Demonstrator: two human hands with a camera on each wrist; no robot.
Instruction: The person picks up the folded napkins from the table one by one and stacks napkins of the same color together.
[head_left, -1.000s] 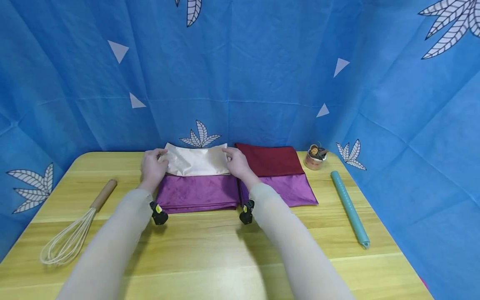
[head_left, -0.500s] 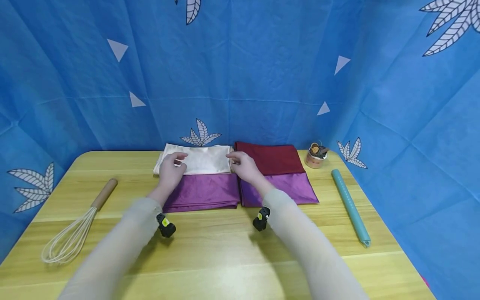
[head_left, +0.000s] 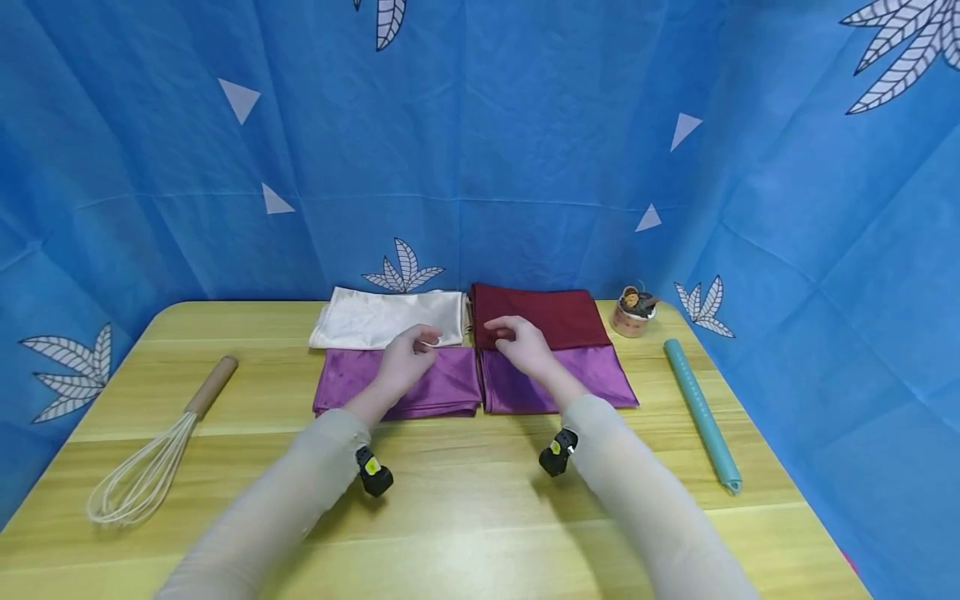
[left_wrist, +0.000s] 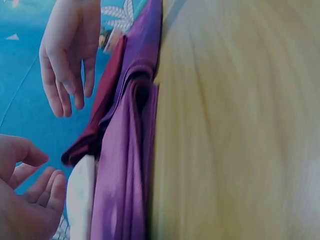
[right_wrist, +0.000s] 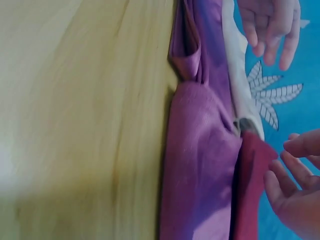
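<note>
A folded white satin cloth (head_left: 375, 315) lies at the back, behind a folded purple cloth (head_left: 348, 379). To their right, a dark red folded cloth (head_left: 555, 317) lies behind a second purple cloth (head_left: 592, 375). In the head view my left hand (head_left: 405, 358) overlaps the left purple cloth, its fingers loosely bent and holding nothing. My right hand (head_left: 525, 346) hovers by the seam of the red and right purple cloths, also holding nothing. Both wrist views show relaxed, spread fingers apart from the fabric, as with the left hand (left_wrist: 30, 195) and the right hand (right_wrist: 297, 180).
A whisk (head_left: 165, 446) with a wooden handle lies at the left of the wooden table (head_left: 450, 517). At the right lie a teal rod (head_left: 702, 417) and a small decorated cup (head_left: 632, 315). A blue patterned curtain (head_left: 465, 150) stands behind and beside the table.
Both hands have let go of the white cloth, which now lies flat behind the left purple cloth. They have drawn back toward me and shifted right.
</note>
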